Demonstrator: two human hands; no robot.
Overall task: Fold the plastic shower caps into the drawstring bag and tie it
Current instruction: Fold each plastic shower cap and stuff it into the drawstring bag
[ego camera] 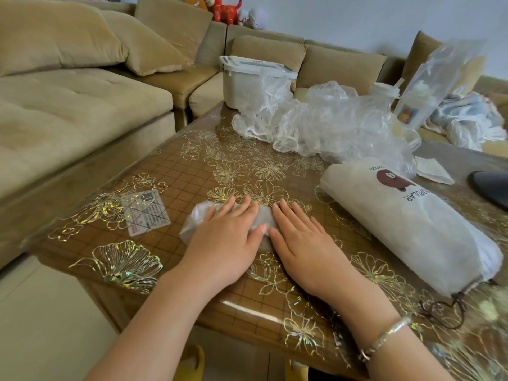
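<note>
A folded clear plastic shower cap [196, 220] lies flat on the table near its front edge. My left hand [228, 237] presses down on it with straight fingers. Beside it, my right hand [299, 240] lies flat with its fingers on the cap's right end. A heap of loose, crumpled shower caps [324, 125] sits at the far side of the table. The white drawstring bag [406, 224] with a brown bear print lies on its side at the right, looking full, its dark cord [450, 306] trailing near the front edge.
The table [192, 171] has a glossy cover with gold flowers and a sticker [145, 213] at the left. A white lidded bin [247, 81] and a clear packet [437, 81] stand behind the heap. A beige sofa [68, 111] wraps round the left and back. A dark object [492, 188] lies at the right edge.
</note>
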